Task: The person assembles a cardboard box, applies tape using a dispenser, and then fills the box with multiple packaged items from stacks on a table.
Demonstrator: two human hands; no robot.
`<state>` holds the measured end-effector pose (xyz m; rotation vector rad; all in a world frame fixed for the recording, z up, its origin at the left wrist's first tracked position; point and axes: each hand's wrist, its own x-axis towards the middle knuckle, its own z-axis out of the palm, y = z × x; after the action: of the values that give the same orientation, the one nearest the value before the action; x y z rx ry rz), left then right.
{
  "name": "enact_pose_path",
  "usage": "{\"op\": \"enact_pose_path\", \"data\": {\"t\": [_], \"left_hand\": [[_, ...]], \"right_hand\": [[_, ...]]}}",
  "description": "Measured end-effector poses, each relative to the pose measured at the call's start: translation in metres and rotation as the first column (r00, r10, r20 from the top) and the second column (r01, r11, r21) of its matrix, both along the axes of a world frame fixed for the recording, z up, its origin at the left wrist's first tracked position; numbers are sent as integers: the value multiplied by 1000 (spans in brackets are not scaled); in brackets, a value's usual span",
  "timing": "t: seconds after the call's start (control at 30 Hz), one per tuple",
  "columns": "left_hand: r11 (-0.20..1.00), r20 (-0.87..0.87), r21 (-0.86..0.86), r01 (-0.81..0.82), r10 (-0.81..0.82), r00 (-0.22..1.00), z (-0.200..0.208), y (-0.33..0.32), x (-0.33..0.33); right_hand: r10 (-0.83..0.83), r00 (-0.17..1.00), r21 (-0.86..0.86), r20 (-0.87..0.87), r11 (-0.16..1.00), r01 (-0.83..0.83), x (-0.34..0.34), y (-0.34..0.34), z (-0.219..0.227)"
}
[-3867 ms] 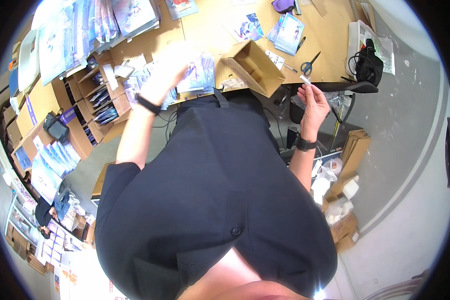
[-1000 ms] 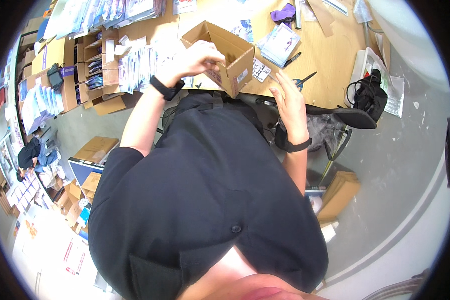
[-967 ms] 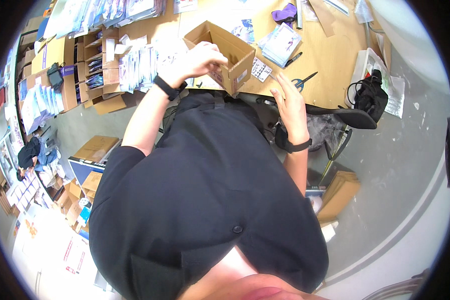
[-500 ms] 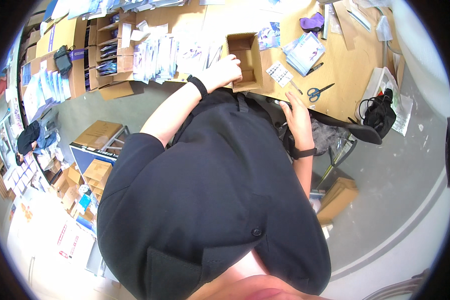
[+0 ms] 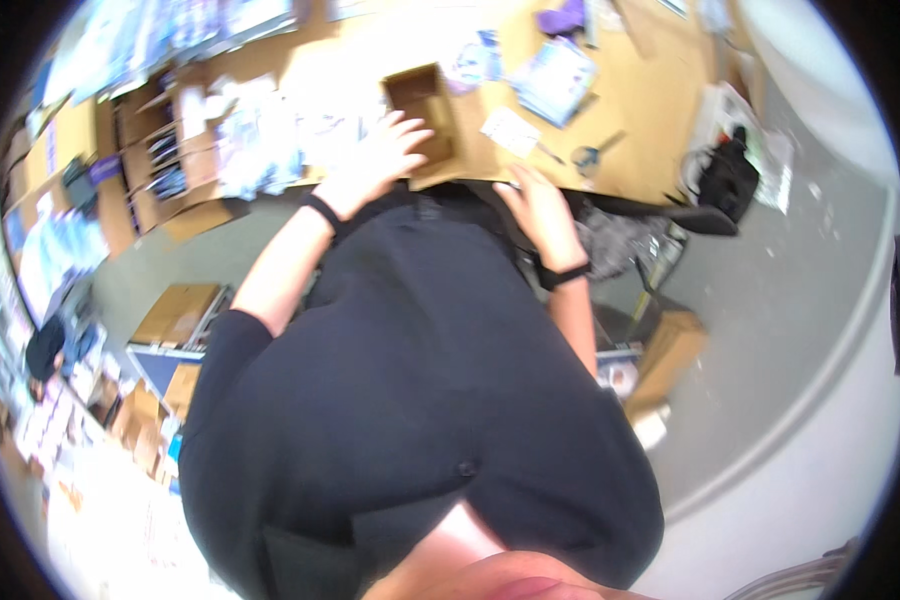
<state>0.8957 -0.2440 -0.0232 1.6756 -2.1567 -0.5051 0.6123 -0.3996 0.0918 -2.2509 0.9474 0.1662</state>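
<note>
A narrow open cardboard box (image 5: 444,125) stands near the front edge of the wooden table, its inside showing only brown walls. My left hand (image 5: 382,155) is at the box's left side, fingers spread, with nothing visible in it. Whether the fingertips touch the box's rim, I cannot tell. My right hand (image 5: 542,210) hovers by the table edge to the right of the box, fingers stretched out and holding nothing visible. A small white printed sheet (image 5: 510,131) lies just beyond it. To the left of my left hand stands a row of thin printed packets (image 5: 258,135).
Scissors (image 5: 587,158) and a stack of printed packets (image 5: 555,83) lie on the right of the table, a purple item (image 5: 562,18) behind them. A divided cardboard organiser (image 5: 160,150) stands at the left. A black bag (image 5: 725,182) rests off the table's right end.
The whole view has shifted and blurred, so the table sits further left. My left hand has gone from curled at the box's edge to spread fingers. The right hand remains by the table edge.
</note>
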Motion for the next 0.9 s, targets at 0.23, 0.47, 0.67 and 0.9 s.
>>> {"op": "enact_pose_path", "data": {"t": [0.23,0.47,0.67,0.9], "left_hand": [[961,62,48,-273,270,961,34,13,9],[976,191,180,126,-160,968,31,-20,-59],[993,-75,108,-54,62,995,65,-57,-13],[888,-619,452,-89,384,685,125,-79,87]], "right_hand": [[-35,999,26,11,999,35,-25,-5,-20],[68,996,90,50,993,-72,4,-29,-39],[-133,974,152,185,983,106,-11,-40,-14],[-186,968,148,171,976,161,-40,-60,-18]]}}
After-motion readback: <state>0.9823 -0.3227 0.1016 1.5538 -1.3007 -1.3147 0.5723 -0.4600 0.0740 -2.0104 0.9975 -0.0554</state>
